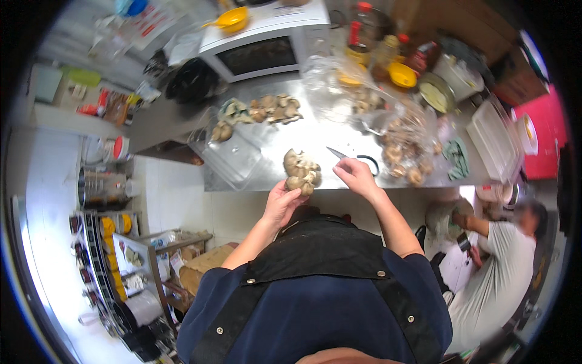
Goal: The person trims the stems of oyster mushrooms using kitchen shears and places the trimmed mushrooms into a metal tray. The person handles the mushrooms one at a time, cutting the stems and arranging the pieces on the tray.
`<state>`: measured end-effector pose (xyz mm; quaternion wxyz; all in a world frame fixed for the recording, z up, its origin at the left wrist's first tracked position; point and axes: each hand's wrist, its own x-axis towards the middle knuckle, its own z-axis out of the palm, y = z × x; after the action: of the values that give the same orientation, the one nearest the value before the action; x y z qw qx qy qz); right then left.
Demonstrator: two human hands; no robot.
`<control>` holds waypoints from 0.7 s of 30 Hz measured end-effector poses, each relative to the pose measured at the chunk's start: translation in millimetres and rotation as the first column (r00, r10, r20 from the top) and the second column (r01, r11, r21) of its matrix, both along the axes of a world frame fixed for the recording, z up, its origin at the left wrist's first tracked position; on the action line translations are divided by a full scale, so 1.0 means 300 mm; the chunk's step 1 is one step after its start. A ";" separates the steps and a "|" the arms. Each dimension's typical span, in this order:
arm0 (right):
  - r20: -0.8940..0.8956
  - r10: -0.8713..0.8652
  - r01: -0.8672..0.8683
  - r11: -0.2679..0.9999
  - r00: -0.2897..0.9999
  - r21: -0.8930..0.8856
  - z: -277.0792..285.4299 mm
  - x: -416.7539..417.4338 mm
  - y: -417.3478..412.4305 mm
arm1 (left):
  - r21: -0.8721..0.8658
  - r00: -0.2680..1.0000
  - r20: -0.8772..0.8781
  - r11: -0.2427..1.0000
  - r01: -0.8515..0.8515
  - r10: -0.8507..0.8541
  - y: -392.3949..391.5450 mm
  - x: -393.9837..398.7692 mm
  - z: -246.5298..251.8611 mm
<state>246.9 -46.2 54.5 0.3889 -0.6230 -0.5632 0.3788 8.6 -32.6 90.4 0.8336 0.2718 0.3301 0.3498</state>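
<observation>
My left hand grips a small clump of oyster mushrooms at the table's front edge. Just beyond it, a larger oyster mushroom cluster touches or overlaps the held piece in this view. My right hand hangs low over a pair of scissors, its fingers bent. The blades point away to the left, and one black handle loop shows beside the hand. Whether my fingers touch the scissors is hidden. A clear plastic tray lies left of my left hand, with a mushroom clump at its far end.
More oyster mushrooms lie farther back on the steel table, before a microwave. Bagged shiitake-like mushrooms and a green cloth are to the right. Another person works low at the right.
</observation>
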 end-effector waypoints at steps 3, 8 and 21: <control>0.129 0.156 -0.162 0.986 0.979 0.037 0.014 -0.145 0.229 | -0.015 0.991 0.053 0.993 -0.120 0.120 0.027 -0.149 -0.028; 0.251 0.227 -0.263 0.958 0.941 0.118 -0.051 -0.426 0.714 | -0.093 0.957 0.127 0.963 -0.252 0.263 0.118 -0.336 -0.085; 0.755 0.058 -0.313 0.929 0.653 0.200 -0.281 -0.856 1.324 | -0.112 0.898 0.132 0.906 -0.408 0.421 0.476 -0.601 -0.094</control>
<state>-9.9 351.0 -29.9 0.1804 -0.5907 -0.7855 0.0391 -171.7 110.1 62.1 0.7730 0.1336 0.3296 0.5254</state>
